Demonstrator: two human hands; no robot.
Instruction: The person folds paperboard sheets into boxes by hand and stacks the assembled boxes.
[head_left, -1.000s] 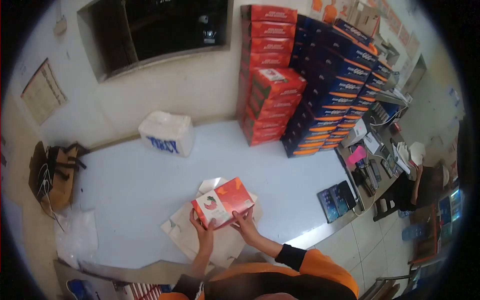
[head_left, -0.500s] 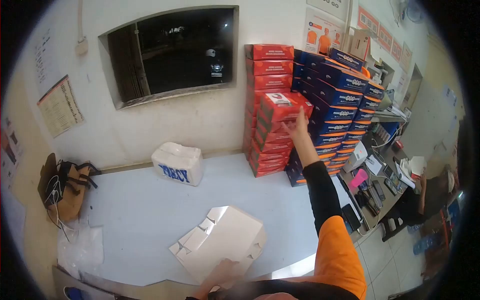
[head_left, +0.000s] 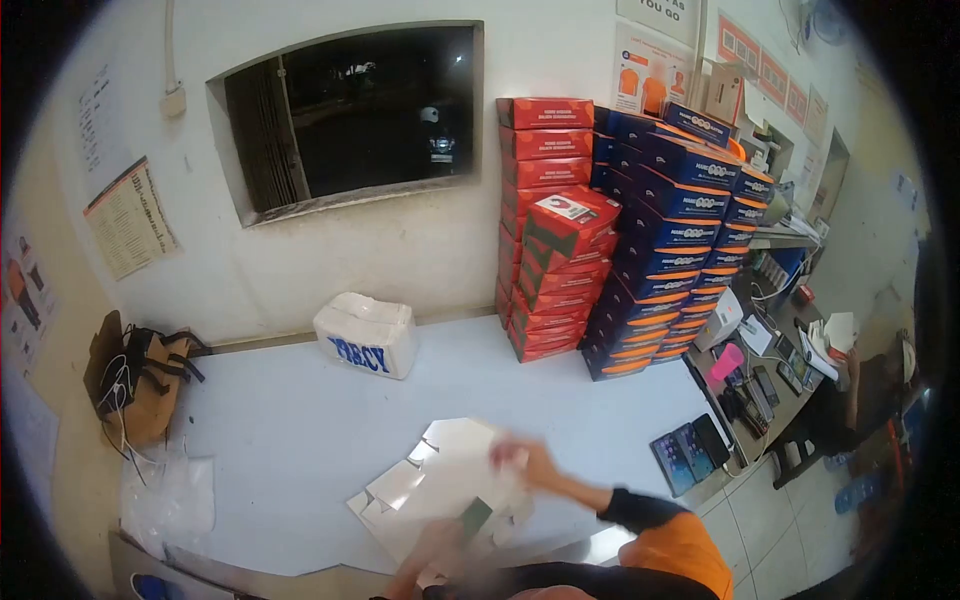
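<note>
A flat, unfolded cardboard box blank (head_left: 455,465) lies on the table in front of me, its pale inside facing up and cut flaps along its left edge. My left hand (head_left: 432,548) is closed at its near edge. Beside those fingers a green piece (head_left: 476,517) shows, perhaps the printed outside of a flap. Over the right part of the blank is my right hand (head_left: 532,466), smeared by motion. Some red shows at its fingertips, and I cannot tell whether it holds anything.
Red boxes (head_left: 565,255) and dark blue boxes (head_left: 680,235) stand stacked at the back right. A white wrapped bundle (head_left: 365,335) sits near the wall. Phones (head_left: 685,455) lie at the right edge. An open carton (head_left: 145,385) and clear plastic (head_left: 170,505) are at the left.
My right hand has left the stack of red boxes and come down to the cardboard. A green piece now shows by my left hand. The phones at the table edge have come into view.
</note>
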